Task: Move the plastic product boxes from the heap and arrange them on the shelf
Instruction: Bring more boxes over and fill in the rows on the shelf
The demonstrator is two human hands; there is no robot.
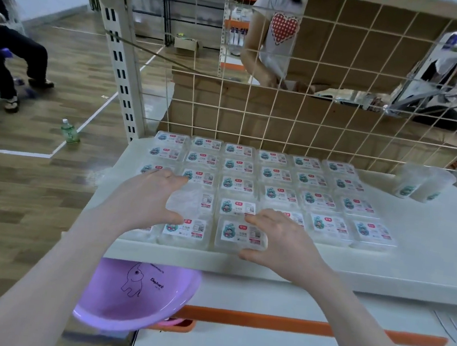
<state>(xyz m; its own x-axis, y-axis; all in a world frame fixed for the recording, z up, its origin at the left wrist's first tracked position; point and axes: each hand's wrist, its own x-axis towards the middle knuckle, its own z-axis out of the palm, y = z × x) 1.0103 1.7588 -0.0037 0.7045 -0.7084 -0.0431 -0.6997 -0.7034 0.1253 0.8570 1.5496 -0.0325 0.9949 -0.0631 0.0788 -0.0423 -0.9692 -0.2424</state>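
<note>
Hands spread, right hand (279, 242) pinching front box (241, 235), left hand (150, 197) over boxes (279, 176)

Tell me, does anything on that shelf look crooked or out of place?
Mostly tidy: the plastic boxes lie flat in neat rows. The front row is only partly filled, and the box gripped by the right hand sits slightly askew at the shelf edge. Two clear tubs lean tipped over at the back right.

Both hands (279, 240) on shelved boxes (242, 235)

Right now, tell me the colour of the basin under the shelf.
Light purple basin, seen in the head view.
</note>
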